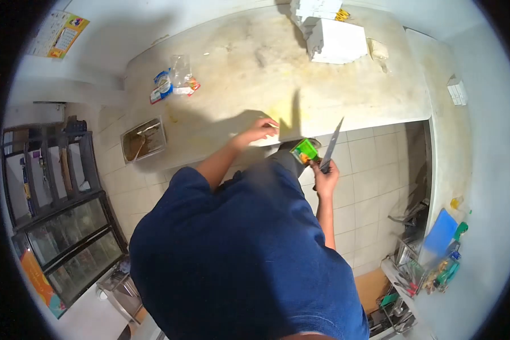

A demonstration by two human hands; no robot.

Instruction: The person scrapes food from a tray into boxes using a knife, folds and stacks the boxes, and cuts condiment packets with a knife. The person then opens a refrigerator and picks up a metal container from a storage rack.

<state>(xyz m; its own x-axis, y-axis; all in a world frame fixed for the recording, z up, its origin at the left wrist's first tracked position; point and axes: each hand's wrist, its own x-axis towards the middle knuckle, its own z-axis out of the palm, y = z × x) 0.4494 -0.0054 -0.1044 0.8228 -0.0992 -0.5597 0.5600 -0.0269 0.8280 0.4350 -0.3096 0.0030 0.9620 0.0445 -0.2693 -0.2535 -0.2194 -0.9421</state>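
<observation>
My right hand (pixel 326 180) is closed round the handle of a knife (pixel 334 143), whose long blade points up and away from me. A green packet (pixel 305 149) with an orange and yellow print is at the fingers of the same hand, just left of the blade, and looks pinched there too. My left hand (pixel 259 130) is over the near edge of the pale worktop (pixel 226 85). Its fingers are loosely bent and apart, pointing right, with nothing seen in them. A gap separates it from the packet.
Plastic wrappers (pixel 163 85) lie at the worktop's back left, near a metal tray (pixel 144 140) at its left edge. White boxes (pixel 337 41) stand at the back. A black rack (pixel 62 187) is at left; a blue board (pixel 440 232) and utensils are at right.
</observation>
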